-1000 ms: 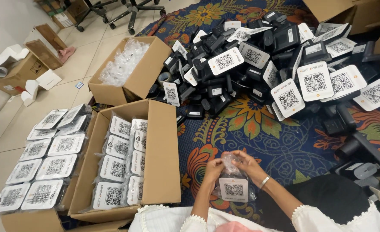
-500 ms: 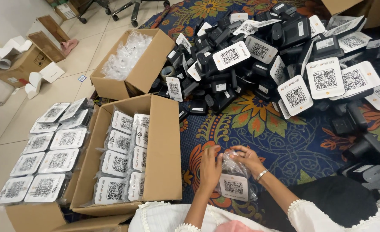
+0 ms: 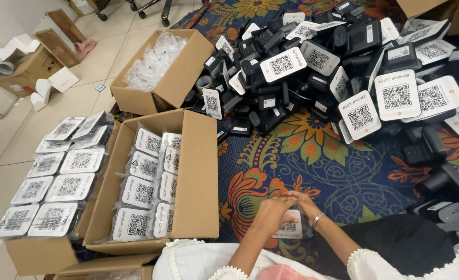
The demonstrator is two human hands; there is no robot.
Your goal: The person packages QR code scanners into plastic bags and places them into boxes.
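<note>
— Looking at the lower middle of the frame, what are the hands doing?

— Both are working on 1 white code card stand [image 3: 290, 229] over the patterned rug [image 3: 312, 171]. The left hand [image 3: 272, 211] is lying across the top of it, fingers curled over its edge, and the right hand [image 3: 304, 205] is gripping it from the other side. Something clear and crinkly seems to be wrapping it, but I cannot tell how far on it is.

— How far along is the packing looking?

— I'm judging it partly done. The open cardboard box [image 3: 198, 171] at centre left is holding rows of bagged cards [image 3: 149, 197] standing on edge, and it is looking close to full. Another batch of bagged cards [image 3: 58, 184] is lying flat at the far left, on top of a second box.

— And what is remaining?

— Plenty. A big heap of unbagged black stands with white code faces [image 3: 354, 72] is filling the upper right of the frame. A box of clear plastic bags [image 3: 154, 62] is sitting open at upper centre left, with lots showing inside.
</note>
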